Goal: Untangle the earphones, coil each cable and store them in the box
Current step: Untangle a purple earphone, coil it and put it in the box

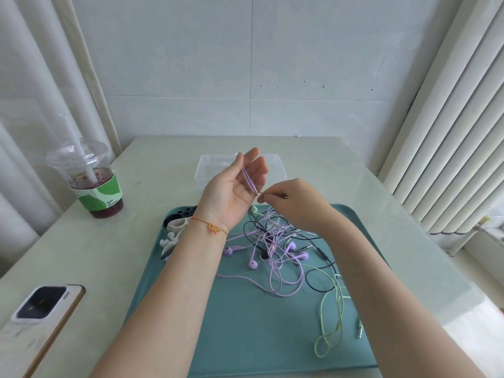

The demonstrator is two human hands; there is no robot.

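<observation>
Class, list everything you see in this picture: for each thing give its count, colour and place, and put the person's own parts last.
tray: one, teal, on the table near the person
earphones: a tangled heap, purple, black and light green, on the tray
box: one, clear plastic, beyond the tray
cup: one, clear with green sleeve, dark drink, far left
phone: one, white case, near left
cable holders: several, white and black, tray's left edge
table: one, pale
left hand: palm up, purple cable across it
right hand: pinches the cable's plug
</observation>
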